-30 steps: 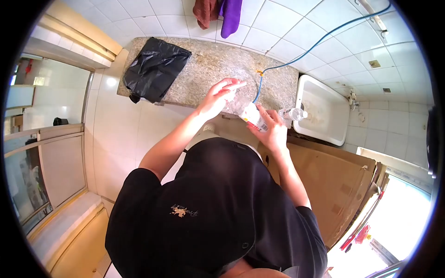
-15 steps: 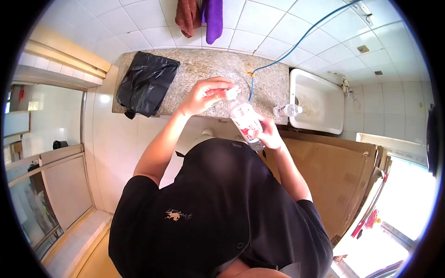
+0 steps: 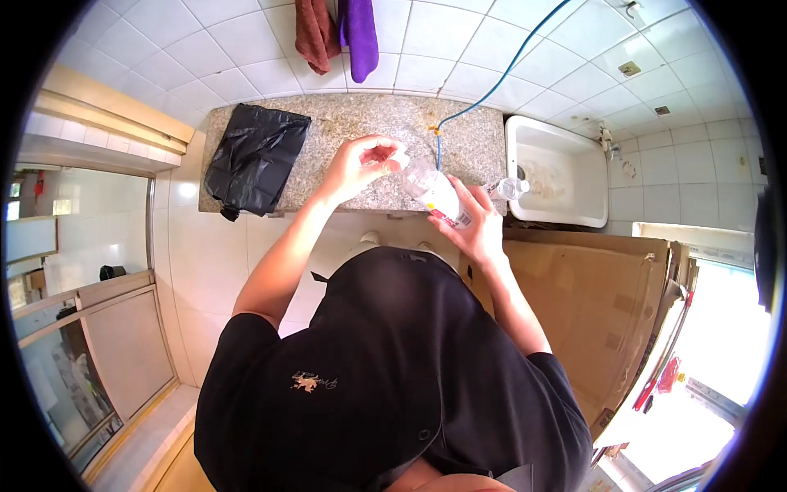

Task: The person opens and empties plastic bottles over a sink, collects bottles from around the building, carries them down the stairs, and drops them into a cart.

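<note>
A clear plastic bottle point(image 3: 433, 190) with a red and white label is held tilted above the counter's front edge. My right hand point(image 3: 475, 225) is closed around its lower half. At the bottle's mouth, the fingers of my left hand point(image 3: 361, 170) pinch a small white cap point(image 3: 400, 159). Whether the cap is still joined to the neck cannot be made out. Just beyond my right hand, a second clear bottle point(image 3: 510, 189) stands near the sink, partly hidden by my fingers.
A black plastic bag point(image 3: 256, 157) lies on the left of the granite counter point(image 3: 361, 115). At the right is a white sink point(image 3: 566, 148). A blue hose point(image 3: 500, 78) runs down to the counter. Large cardboard point(image 3: 574, 303) stands below right; towels point(image 3: 358, 41) hang behind.
The bottle has turned in my right hand, so another side of the label shows, and that hand now grips with fingers across its side. My left hand stays at the cap. The view shifted slightly.
</note>
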`<state>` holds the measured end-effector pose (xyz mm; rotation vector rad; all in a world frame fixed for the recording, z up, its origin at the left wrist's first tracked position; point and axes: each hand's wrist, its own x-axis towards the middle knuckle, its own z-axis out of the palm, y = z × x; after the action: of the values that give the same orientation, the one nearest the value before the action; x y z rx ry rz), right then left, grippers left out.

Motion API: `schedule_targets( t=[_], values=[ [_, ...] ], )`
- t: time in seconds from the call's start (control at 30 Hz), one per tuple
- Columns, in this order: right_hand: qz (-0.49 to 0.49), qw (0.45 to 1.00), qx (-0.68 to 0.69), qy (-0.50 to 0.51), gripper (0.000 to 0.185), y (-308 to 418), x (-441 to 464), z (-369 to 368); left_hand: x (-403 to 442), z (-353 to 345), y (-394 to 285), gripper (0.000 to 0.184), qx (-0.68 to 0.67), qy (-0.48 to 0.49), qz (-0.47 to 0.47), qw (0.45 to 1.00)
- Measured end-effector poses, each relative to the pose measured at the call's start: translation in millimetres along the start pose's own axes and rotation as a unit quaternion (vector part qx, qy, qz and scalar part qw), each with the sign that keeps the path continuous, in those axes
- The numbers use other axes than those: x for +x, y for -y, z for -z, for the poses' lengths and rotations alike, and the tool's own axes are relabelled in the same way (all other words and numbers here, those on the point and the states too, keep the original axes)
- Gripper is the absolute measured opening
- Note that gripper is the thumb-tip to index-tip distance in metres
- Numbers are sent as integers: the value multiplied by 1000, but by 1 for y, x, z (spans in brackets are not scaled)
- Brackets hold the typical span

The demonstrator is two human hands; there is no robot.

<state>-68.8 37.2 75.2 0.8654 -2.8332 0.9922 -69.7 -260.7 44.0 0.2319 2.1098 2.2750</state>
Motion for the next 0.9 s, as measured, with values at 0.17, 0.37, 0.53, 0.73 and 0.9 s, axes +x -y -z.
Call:
schedule_targets(
  t=[0.17,0.37,0.53,0.73,0.9],
  values=[
    [16,998,52,30,84,-14,-4,0,-5,8,-15,28,-28,127,-79,988],
    [7,999,39,34,84,-5,-5,3,-5,1,-48,30,287,51,103,951],
    [14,999,27,40,83,-19,-7,1,-12,7,-43,32,256,94,-22,962],
    [20,997,28,72,79,-16,-6,0,-10,-2,-42,23,243,91,116,959],
    [-103,845,448,273,81,-64,-13,-14,-23,-10,-34,20,283,118,-170,937]
  ],
)
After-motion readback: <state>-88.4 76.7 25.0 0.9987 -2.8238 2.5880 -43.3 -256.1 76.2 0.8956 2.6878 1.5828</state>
